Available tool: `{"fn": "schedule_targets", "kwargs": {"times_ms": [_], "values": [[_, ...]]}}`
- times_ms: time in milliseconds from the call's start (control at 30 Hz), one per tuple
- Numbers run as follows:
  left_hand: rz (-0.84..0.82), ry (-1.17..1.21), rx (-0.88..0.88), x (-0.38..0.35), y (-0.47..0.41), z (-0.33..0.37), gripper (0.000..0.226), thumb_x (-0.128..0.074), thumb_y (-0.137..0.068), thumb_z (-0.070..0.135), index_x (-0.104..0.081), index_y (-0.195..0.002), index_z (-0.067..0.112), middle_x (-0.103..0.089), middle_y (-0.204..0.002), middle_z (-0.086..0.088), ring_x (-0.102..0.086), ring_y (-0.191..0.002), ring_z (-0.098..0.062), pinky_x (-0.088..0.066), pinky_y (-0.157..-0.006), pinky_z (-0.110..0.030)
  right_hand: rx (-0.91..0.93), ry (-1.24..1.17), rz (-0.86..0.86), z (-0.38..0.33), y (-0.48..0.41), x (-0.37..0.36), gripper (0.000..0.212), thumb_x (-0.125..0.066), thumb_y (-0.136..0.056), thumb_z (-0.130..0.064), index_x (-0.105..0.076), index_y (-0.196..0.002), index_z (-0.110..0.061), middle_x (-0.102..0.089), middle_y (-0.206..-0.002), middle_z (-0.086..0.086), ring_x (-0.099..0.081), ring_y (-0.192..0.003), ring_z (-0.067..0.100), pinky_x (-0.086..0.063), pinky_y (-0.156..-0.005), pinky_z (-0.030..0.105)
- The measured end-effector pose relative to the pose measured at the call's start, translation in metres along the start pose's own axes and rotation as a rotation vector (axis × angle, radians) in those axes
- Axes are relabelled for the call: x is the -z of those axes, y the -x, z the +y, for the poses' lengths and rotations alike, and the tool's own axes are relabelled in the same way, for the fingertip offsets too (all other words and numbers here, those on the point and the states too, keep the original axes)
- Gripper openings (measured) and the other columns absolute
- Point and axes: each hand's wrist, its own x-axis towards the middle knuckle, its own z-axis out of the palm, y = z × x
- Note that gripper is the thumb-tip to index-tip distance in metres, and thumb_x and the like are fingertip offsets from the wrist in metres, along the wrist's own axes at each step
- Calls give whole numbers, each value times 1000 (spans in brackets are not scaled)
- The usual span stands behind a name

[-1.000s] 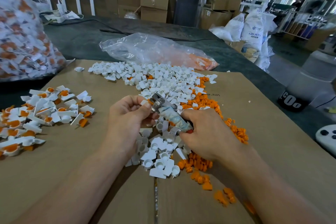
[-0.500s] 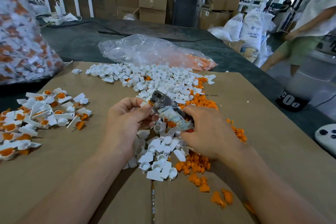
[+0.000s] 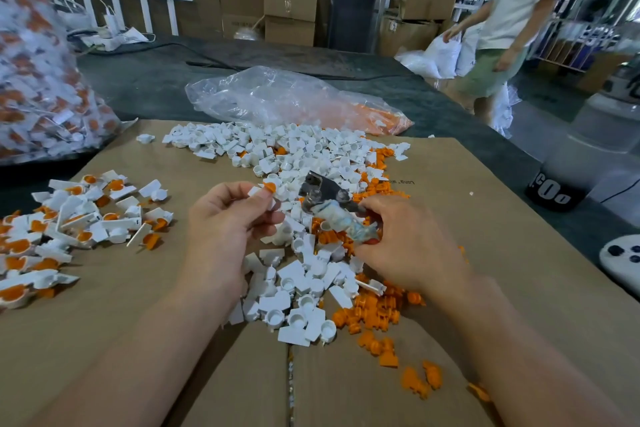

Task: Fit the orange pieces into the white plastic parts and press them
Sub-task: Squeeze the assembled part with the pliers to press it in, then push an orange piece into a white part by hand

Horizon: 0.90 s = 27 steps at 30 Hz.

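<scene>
1. One white part holding an orange piece is pinched by the left hand
2. A metal tool is gripped by the right hand, near that part

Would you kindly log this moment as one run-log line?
left hand: pinches white part holding orange piece | right hand: grips wrapped metal tool | tool clear of part

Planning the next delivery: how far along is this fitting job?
Done: a pile of fitted white-and-orange parts lies at the left. In hand: the left hand pinches a white part with an orange piece; the right hand grips a pliers-like tool. Left: heaps of loose white parts and loose orange pieces.
</scene>
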Motion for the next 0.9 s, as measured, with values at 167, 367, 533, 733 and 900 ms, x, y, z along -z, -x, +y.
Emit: {"fn": "schedule_targets", "kwargs": {"times_ms": [167,367,533,733,900], "values": [[166,46,-45,8,-8,8,19,-59,-84,0,-57,-83,18,-65,-54,4,-60,-46,-8,-44,-39,-15,-72,17,15,10,-3,0,36,-65,-76,-38,-57,-108,-23,-58,-100,-6,-49,-85,10,-44,-67,29],[397,174,-6,18,-17,12,21,-53,-92,6,-52,-76,19,-60,-63,-2,-56,-46,-8,-45,-41,-17,-171,78,-2,21,-7,1,56,-65,-74,-54,-55,-119,-24,-58,-113,-4,-51,-94,13,-38,-68,28],[540,233,55,24,-26,11,24,-53,-91,5,-53,-113,16,-62,-87,1,-59,-67,-5,-48,-54,-13,-225,87,-16,26,-8,1,61,-66,-71,-58,-54,-118,-22,-58,-117,-2,-52,-101,17,-39,-71,30],[552,151,-3,25,-26,10,58,-52,-86,-3,-35,-130,30,-51,-112,3,-52,-76,-11,-47,-68,-22,-246,104,-52,30,-10,-1,69,-66,-69,-62,-51,-124,-22,-56,-121,-2,-51,-105,18,-36,-71,29],[350,-156,-57,21,-21,10,31,-60,-85,0,-59,-102,25,-64,-94,7,-58,-74,-8,-47,-58,-20,-244,102,-86,29,-12,-3,74,-66,-68,-63,-49,-126,-20,-54,-121,0,-51,-105,18,-39,-74,30]]}}
